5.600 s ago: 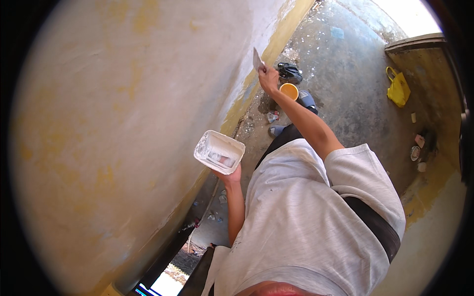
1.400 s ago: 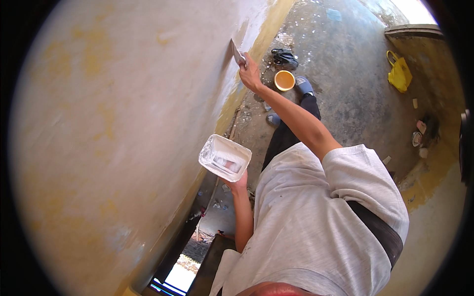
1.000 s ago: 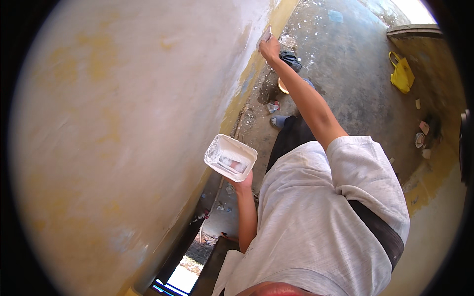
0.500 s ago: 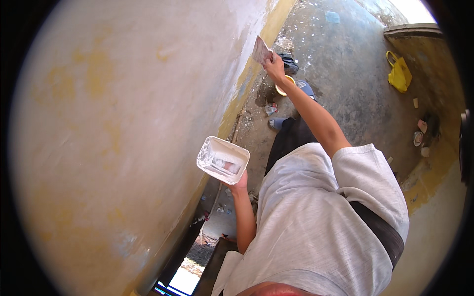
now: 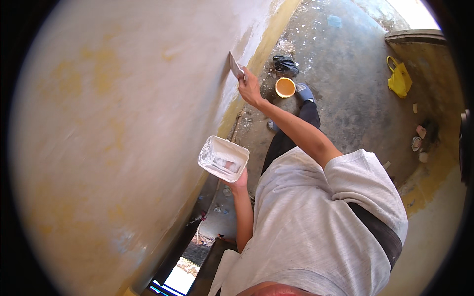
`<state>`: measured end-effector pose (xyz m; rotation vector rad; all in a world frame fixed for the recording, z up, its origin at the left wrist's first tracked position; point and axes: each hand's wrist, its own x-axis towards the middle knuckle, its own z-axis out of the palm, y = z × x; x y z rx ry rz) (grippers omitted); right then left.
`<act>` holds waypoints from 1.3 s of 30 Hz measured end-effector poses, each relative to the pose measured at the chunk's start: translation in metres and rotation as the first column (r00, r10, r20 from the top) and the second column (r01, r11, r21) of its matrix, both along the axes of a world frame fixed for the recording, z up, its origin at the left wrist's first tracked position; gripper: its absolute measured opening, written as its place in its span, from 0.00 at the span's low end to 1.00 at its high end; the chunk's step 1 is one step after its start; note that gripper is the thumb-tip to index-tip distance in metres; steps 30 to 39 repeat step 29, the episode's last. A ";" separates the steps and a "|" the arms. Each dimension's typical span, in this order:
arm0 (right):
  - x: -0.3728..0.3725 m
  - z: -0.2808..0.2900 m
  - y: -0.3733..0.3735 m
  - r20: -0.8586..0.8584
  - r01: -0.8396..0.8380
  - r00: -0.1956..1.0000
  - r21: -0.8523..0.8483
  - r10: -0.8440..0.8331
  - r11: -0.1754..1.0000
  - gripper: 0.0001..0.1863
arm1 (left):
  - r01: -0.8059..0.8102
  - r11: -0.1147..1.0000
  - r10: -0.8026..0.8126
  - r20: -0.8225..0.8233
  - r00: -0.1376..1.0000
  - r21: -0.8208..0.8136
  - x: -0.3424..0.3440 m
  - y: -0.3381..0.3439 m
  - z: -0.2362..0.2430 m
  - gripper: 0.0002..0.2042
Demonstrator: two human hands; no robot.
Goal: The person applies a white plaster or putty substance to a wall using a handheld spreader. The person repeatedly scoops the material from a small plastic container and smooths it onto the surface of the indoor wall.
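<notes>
My right hand (image 5: 251, 90) grips a flat putty knife (image 5: 236, 67), its blade up against the wall (image 5: 133, 123) on the left. White filler streaks the wall's edge strip around the blade, and yellow patches show elsewhere on it. Lower down, my left hand (image 5: 238, 181) supports a white rectangular tub (image 5: 206, 157) from beneath and its near side. The tub tilts so that its inside shows, smeared with white paste. The fingers under the tub are mostly hidden.
On the floor stands a bucket (image 5: 285, 88) of orange-brown liquid beside my slippered foot (image 5: 304, 92), with a black plastic bag (image 5: 285, 65) beyond it. A yellow bag (image 5: 400, 80) and scattered rubble (image 5: 420, 131) lie near the right wall. White specks dot the concrete.
My right hand has brought the putty knife left and down along the wall. The bucket, previously half covered by my arm, now shows fully. My left hand and the tub have barely moved.
</notes>
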<state>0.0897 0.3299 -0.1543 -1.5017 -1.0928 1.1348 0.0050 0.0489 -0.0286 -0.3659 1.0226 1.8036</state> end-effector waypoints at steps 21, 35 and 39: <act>0.047 0.008 0.003 -0.249 -0.208 0.942 0.099 0.226 0.973 0.08 | -0.005 1.000 0.007 0.063 0.998 -0.024 0.000 0.011 0.005 0.29; 0.083 -0.089 0.134 -0.075 0.071 0.993 -0.196 -0.087 0.978 0.11 | 0.014 0.999 -0.017 0.089 0.996 0.028 -0.008 0.014 -0.003 0.30; 0.083 -0.089 0.134 -0.075 0.071 0.993 -0.196 -0.087 0.978 0.11 | 0.014 0.999 -0.017 0.089 0.996 0.028 -0.008 0.014 -0.003 0.30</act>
